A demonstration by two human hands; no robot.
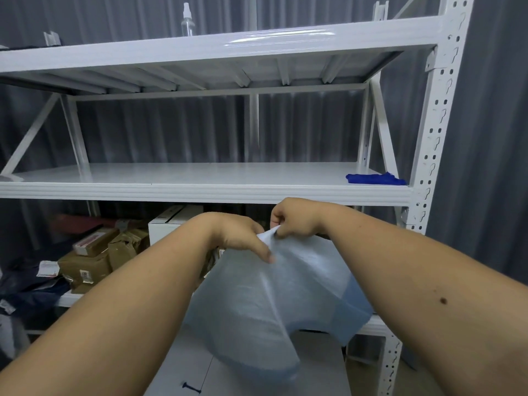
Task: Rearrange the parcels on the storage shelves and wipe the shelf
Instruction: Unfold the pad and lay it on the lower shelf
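Observation:
Both my hands hold a pale blue translucent plastic parcel bag in front of the lower shelf. My left hand pinches its top edge from the left, and my right hand grips the same top corner from the right. The bag hangs down between my forearms. A blue cloth lies at the right end of the white middle shelf. Brown cardboard parcels and a white box sit on the lower shelf, partly hidden by my left arm.
A clear spray bottle stands on the top shelf. Dark plastic mailers lie at the lower left. The white perforated upright bounds the rack on the right. Grey corrugated wall runs behind.

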